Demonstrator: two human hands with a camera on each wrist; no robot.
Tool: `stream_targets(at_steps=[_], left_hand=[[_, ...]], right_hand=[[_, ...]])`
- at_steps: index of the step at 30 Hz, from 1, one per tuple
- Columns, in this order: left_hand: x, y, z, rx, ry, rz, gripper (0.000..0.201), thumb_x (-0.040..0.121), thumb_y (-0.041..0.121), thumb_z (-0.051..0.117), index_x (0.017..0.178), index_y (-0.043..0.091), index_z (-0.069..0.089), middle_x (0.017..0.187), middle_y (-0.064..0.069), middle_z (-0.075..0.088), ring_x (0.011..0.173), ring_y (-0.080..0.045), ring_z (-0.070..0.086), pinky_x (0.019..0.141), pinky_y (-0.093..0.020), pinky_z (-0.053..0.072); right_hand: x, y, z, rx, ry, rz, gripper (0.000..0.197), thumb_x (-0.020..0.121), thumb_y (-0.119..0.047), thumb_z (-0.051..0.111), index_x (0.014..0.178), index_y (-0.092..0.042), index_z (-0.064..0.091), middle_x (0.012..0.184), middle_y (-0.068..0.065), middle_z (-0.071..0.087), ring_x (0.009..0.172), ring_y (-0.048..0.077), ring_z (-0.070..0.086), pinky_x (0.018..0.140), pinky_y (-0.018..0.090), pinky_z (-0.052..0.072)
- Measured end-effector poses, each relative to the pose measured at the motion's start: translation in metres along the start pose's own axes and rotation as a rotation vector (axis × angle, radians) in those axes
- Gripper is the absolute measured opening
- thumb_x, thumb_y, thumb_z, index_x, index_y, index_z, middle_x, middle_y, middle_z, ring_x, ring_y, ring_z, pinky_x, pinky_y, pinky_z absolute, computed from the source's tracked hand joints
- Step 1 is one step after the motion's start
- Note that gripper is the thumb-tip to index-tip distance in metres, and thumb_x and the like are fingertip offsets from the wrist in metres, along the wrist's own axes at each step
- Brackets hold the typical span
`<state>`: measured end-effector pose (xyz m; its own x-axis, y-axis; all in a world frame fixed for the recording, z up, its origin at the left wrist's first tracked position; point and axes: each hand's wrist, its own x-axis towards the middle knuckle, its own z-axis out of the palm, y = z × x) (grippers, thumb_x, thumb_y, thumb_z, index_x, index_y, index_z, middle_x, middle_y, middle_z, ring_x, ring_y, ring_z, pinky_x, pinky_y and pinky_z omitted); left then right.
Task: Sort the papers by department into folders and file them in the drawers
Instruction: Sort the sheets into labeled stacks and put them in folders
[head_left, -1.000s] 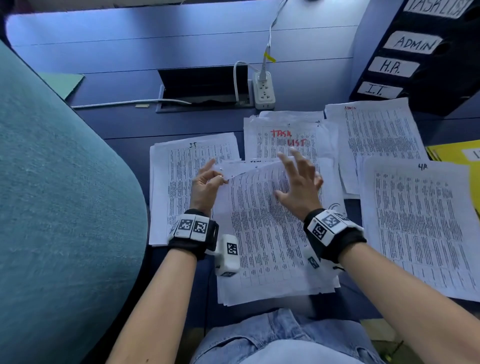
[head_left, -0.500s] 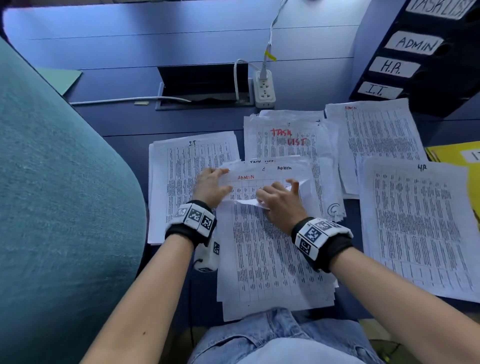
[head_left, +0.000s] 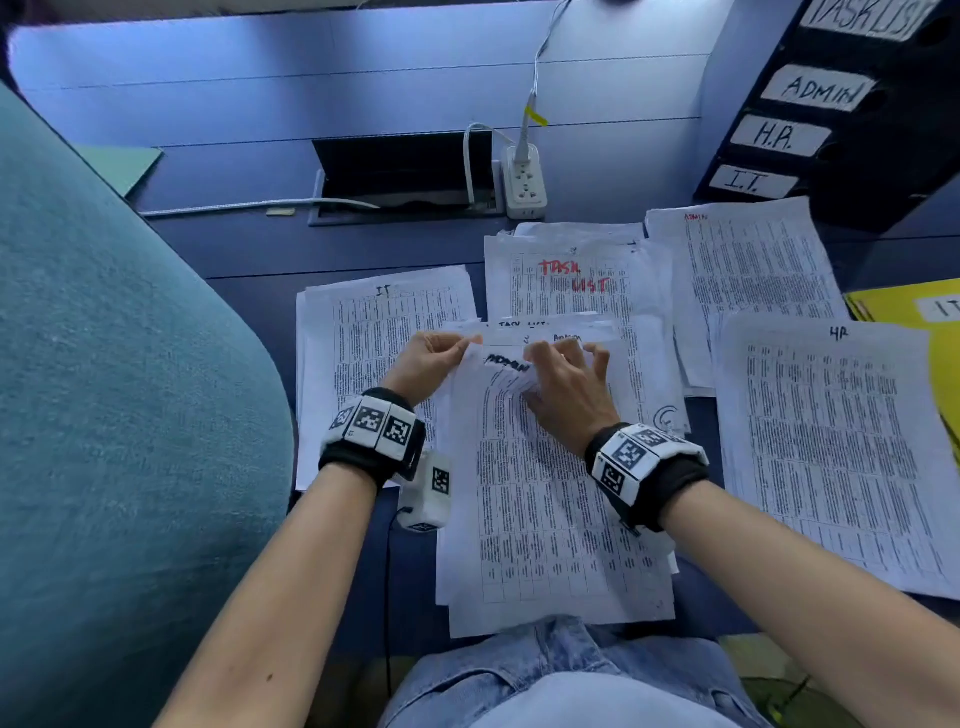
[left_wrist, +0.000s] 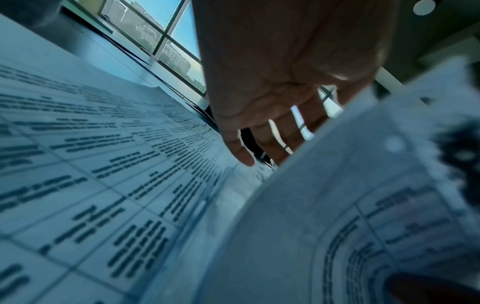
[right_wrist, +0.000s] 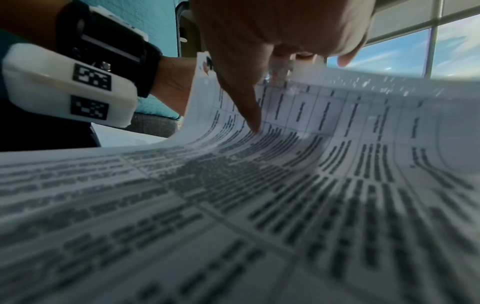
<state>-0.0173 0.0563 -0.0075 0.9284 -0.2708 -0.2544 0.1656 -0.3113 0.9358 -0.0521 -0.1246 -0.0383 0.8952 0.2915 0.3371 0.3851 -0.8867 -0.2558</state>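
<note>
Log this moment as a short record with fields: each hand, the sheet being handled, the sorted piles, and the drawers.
left hand: pinches the top sheet's upper left corner
right hand: curls the sheet's top edge back
top sheet: marked ADMIN, on the unsorted stack
sorted piles: IT, TASK LIST, ADMIN, HR
drawer unit: labelled, far right

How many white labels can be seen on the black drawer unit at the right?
4: TASKLIST at the top, partly cut off; ADMIN below; then H.R.; I.T. lowest. More may lie outside the frame.
</note>
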Motion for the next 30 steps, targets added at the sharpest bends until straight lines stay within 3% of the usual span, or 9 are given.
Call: stream_targets(at_steps=[3,7,9,12,15,19,23,26,30], left_hand=[[0.008,-0.001,0.001,0.067,0.126,-0.059,0.044,0.096,0.032,0.038,0.093,-0.004,0.063,0.102,-0.009,0.063,0.092,-0.018,0.059,0.086,-0.027,0.041],[0.022,-0.018,0.006,0.274,0.208,-0.197,0.045,0.091,0.026,0.052,0.129,0.003,0.045,0.125,-0.016,0.045,0.114,-0.03,0.049,0.098,-0.046,0.045],[0.024,-0.022,0.011,0.342,0.212,-0.266,0.047,0.088,0.022,0.059,0.129,0.007,0.044,0.124,-0.014,0.039,0.117,-0.029,0.044,0.101,-0.045,0.043],[0.025,-0.025,0.013,0.358,0.26,-0.275,0.033,0.084,0.014,0.062,0.115,0.012,0.051,0.12,-0.012,0.039,0.116,-0.028,0.045,0.1,-0.043,0.043],[0.024,-0.024,0.012,0.413,0.265,-0.235,0.017,0.084,0.013,0.062,0.096,0.018,0.052,0.108,-0.008,0.046,0.107,-0.026,0.05,0.096,-0.043,0.046],[0.021,-0.018,0.012,0.425,0.272,-0.149,0.013,0.083,0.017,0.064,0.092,0.021,0.055,0.105,-0.007,0.048,0.106,-0.027,0.05,0.094,-0.045,0.046],[0.017,-0.013,0.013,0.42,0.223,-0.046,0.018,0.083,0.018,0.065,0.097,0.022,0.054,0.107,0.0,0.049,0.113,-0.025,0.046,0.101,-0.046,0.038],[0.014,-0.014,0.014,0.412,0.226,0.001,0.02,0.082,0.017,0.066,0.094,0.024,0.051,0.1,0.004,0.054,0.107,-0.027,0.051,0.098,-0.047,0.04],[0.01,-0.009,0.019,0.459,0.329,0.085,0.037,0.08,0.013,0.068,0.113,0.02,0.053,0.098,0.008,0.056,0.107,-0.021,0.052,0.098,-0.041,0.037]], right_hand=[[-0.002,-0.003,-0.004,-0.083,0.013,-0.076,0.043,0.047,-0.006,0.084,0.081,-0.02,0.06,0.067,-0.006,0.066,0.07,0.016,0.063,0.076,0.031,0.021],[-0.008,-0.003,-0.001,-0.125,-0.097,-0.11,0.036,0.04,-0.012,0.088,0.068,-0.019,0.066,0.065,-0.005,0.065,0.063,0.014,0.063,0.074,0.031,0.023],[-0.009,-0.004,0.0,-0.091,-0.147,-0.075,0.037,0.044,-0.006,0.085,0.075,-0.016,0.067,0.071,-0.001,0.066,0.066,0.017,0.064,0.073,0.031,0.023],[-0.009,-0.004,-0.004,-0.013,-0.288,0.006,0.026,0.078,-0.003,0.063,0.103,-0.011,0.062,0.096,0.007,0.066,0.091,0.023,0.06,0.085,0.034,0.026],[-0.01,-0.002,-0.002,-0.02,-0.311,-0.001,0.027,0.087,-0.004,0.05,0.112,-0.013,0.056,0.106,0.005,0.061,0.098,0.022,0.055,0.087,0.035,0.026],[-0.007,-0.001,-0.003,-0.009,-0.303,0.003,0.021,0.081,-0.004,0.06,0.102,-0.007,0.061,0.108,0.013,0.059,0.096,0.028,0.059,0.088,0.041,0.036],[-0.005,-0.001,-0.004,0.027,-0.175,-0.005,0.016,0.063,0.003,0.075,0.073,-0.005,0.065,0.107,0.021,0.061,0.089,0.035,0.063,0.069,0.049,0.05],[-0.002,0.0,-0.006,0.05,-0.154,-0.024,0.014,0.064,-0.001,0.076,0.068,-0.007,0.064,0.111,0.022,0.06,0.09,0.035,0.064,0.066,0.047,0.052],[-0.002,0.002,-0.007,0.069,-0.201,-0.031,0.016,0.062,0.004,0.074,0.07,-0.004,0.063,0.116,0.026,0.058,0.092,0.038,0.063,0.066,0.051,0.053]])
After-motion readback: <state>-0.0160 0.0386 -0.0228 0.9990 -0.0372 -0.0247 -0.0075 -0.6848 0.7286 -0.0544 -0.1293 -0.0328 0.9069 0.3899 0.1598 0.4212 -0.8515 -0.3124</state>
